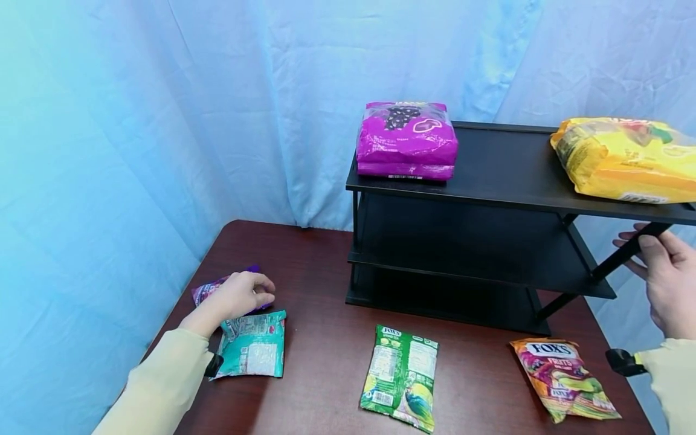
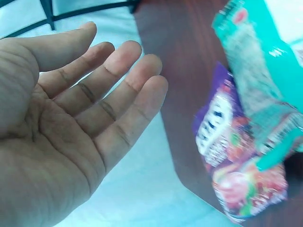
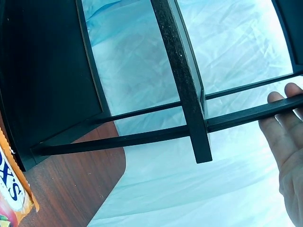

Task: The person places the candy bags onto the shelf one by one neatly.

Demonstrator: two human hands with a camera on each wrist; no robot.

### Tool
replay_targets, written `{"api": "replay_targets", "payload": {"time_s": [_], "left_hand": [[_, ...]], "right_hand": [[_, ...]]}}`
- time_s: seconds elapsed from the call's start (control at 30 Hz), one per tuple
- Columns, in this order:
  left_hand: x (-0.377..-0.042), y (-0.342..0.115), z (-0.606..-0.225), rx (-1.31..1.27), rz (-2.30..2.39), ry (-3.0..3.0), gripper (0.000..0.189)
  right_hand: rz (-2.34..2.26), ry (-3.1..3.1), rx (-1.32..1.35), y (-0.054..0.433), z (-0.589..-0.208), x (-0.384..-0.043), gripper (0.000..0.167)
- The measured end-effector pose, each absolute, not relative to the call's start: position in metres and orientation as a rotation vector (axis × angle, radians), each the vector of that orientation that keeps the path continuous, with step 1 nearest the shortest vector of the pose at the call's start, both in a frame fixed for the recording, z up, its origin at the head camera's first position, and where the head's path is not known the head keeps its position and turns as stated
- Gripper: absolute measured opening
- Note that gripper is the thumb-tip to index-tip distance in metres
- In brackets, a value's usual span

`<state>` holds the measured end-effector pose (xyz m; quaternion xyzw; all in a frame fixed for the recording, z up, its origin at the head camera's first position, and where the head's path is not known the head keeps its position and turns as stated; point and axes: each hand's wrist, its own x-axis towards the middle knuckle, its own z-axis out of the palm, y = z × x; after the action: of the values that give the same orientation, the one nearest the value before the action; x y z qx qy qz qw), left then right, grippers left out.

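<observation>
At the right end of a black three-tier shelf rack (image 1: 511, 163), my right hand (image 1: 671, 272) holds a slanted side bar (image 3: 255, 113), thumb in front and fingers behind. My left hand (image 1: 239, 296) hangs over the left of the table with relaxed fingers and nothing in its palm. Beneath it, partly covered in the head view, is a purple candy bag (image 2: 232, 156). A teal candy bag (image 1: 255, 347) lies beside that, overlapping it in the left wrist view.
On the rack's top board sit a magenta bag (image 1: 408, 142) at left and a yellow bag (image 1: 631, 163) at right. A green bag (image 1: 399, 377) and an orange Fox's bag (image 1: 562, 377) lie on the brown table (image 1: 315, 362) in front. Blue curtains (image 1: 217, 109) hang behind.
</observation>
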<state>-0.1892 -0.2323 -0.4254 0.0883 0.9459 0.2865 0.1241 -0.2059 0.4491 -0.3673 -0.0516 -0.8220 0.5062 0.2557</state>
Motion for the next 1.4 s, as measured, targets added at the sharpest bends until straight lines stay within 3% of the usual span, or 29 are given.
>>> {"api": "replay_targets", "payload": {"time_s": [0.23,0.8,1.4], "left_hand": [[-0.185,-0.248,-0.447,0.227,0.787,2.727,0.028],[-0.173,-0.250,-0.482,0.210,0.517,2.691,0.064],[-0.172,-0.247,-0.493,0.206,0.365,2.762,0.065]], "right_hand": [[1.391,-2.226,-0.133,0.449,-0.366,-0.206,0.034],[1.394,-2.243,-0.168,0.450,-0.368,-0.205,0.036],[1.342,-2.284,-0.215,0.449,-0.368,-0.204,0.039]]}}
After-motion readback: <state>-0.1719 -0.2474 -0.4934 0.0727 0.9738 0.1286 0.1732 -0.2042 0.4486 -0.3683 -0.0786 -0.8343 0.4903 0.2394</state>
